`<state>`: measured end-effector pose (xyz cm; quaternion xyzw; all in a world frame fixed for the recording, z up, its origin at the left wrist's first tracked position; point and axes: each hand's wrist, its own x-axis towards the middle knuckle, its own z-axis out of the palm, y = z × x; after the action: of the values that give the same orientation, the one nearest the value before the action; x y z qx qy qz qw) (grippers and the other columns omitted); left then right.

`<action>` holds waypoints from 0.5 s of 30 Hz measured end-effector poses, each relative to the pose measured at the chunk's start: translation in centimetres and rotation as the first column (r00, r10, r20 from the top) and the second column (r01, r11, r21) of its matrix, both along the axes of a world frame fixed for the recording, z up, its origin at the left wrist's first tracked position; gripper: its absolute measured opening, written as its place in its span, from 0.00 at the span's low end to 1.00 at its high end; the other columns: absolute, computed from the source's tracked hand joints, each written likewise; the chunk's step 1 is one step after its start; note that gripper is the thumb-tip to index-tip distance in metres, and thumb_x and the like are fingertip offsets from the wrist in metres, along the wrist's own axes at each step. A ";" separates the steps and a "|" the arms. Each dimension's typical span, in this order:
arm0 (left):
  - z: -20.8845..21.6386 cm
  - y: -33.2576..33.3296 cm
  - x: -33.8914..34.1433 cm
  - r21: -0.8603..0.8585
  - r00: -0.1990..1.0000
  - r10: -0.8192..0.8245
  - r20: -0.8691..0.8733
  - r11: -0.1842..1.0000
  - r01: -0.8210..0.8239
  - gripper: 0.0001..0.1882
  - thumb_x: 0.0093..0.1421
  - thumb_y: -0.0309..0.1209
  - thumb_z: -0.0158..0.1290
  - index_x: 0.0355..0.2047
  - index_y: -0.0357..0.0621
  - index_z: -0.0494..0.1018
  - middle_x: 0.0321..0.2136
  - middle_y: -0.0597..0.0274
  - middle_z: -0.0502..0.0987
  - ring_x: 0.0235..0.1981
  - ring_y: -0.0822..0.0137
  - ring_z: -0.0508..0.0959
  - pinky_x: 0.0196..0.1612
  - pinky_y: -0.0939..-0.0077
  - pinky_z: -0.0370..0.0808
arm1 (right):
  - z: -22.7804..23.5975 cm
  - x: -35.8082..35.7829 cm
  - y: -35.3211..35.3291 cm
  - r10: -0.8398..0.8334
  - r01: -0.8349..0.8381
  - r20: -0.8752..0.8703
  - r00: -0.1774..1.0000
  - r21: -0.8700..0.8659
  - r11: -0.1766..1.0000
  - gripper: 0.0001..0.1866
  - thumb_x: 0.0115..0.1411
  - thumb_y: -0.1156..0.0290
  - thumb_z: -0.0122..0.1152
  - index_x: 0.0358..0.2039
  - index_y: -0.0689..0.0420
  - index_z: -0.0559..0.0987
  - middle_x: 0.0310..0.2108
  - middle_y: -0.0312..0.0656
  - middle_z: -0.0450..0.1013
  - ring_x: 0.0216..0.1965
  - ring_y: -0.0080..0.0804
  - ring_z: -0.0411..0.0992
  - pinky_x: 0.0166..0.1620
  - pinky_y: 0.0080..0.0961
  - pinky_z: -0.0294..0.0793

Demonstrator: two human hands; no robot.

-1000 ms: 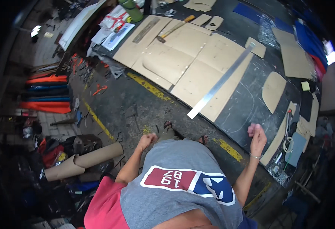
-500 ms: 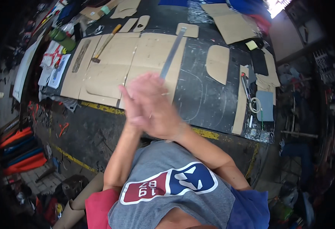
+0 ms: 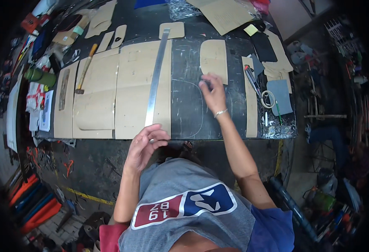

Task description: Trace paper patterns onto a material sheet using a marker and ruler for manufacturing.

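The left hand (image 3: 144, 145) is hovering at the table's near edge, palm turned inward, its fingers half curled and standing apart from the thumb, with nothing visible in its grasp. It is covering the near end of the metal ruler (image 3: 155, 80), and whether it is touching it I cannot tell. The ruler is lying lengthwise on the large cardboard sheet (image 3: 134, 84), its far end resting over a small rounded card (image 3: 177, 30). The right hand (image 3: 214, 95) is reaching over the dark table (image 3: 186, 107) to the near end of a round-cornered cardboard piece (image 3: 214, 56); its blurred fingers are bending loosely, apart from the thumb, and contact is unclear. A hammer (image 3: 87, 69) is lying on the cardboard at left, and a tape roll (image 3: 263, 100) is sitting beside a cardboard strip (image 3: 251, 115) at right.
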<state>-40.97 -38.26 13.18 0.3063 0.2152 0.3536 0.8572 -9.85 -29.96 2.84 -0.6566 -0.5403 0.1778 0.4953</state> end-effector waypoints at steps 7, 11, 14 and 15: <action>-3.7 3.1 -4.8 -0.115 0.961 0.135 -0.240 0.979 -0.166 0.30 0.68 0.46 0.53 0.62 0.37 0.64 0.57 0.50 0.73 0.58 0.54 0.74 0.60 0.59 0.74 | -2.4 11.2 11.7 -0.217 0.195 -0.209 0.953 -0.118 0.974 0.18 0.62 0.66 0.66 0.50 0.59 0.80 0.41 0.36 0.76 0.40 0.22 0.73 0.40 0.20 0.74; -4.9 6.5 -6.8 -0.103 0.935 0.151 -0.321 0.976 -0.193 0.32 0.66 0.49 0.55 0.60 0.37 0.65 0.54 0.53 0.74 0.55 0.57 0.76 0.59 0.61 0.73 | -2.0 14.8 17.9 -0.319 0.296 -0.298 0.900 -0.120 0.948 0.18 0.59 0.64 0.69 0.45 0.64 0.82 0.36 0.40 0.80 0.38 0.25 0.75 0.45 0.24 0.75; -6.3 8.2 -8.7 -0.131 0.939 0.175 -0.296 0.966 -0.221 0.33 0.66 0.50 0.56 0.60 0.37 0.66 0.51 0.54 0.75 0.53 0.60 0.77 0.59 0.62 0.73 | -2.5 18.9 22.0 -0.388 0.337 -0.242 0.889 -0.225 0.914 0.18 0.59 0.57 0.69 0.48 0.50 0.83 0.40 0.28 0.79 0.40 0.19 0.72 0.42 0.22 0.71; -6.8 8.2 -9.4 -0.139 0.941 0.188 -0.280 0.962 -0.233 0.33 0.66 0.50 0.56 0.60 0.37 0.66 0.50 0.55 0.76 0.53 0.60 0.77 0.58 0.63 0.74 | -3.0 20.0 23.0 -0.415 0.354 -0.217 0.884 -0.269 0.896 0.18 0.60 0.56 0.68 0.48 0.48 0.83 0.42 0.27 0.79 0.43 0.20 0.72 0.44 0.25 0.71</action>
<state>-50.34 -30.01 6.37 0.2515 0.3887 0.3797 0.8010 10.12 -6.97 -0.13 -0.7719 -0.3030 0.2221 0.5129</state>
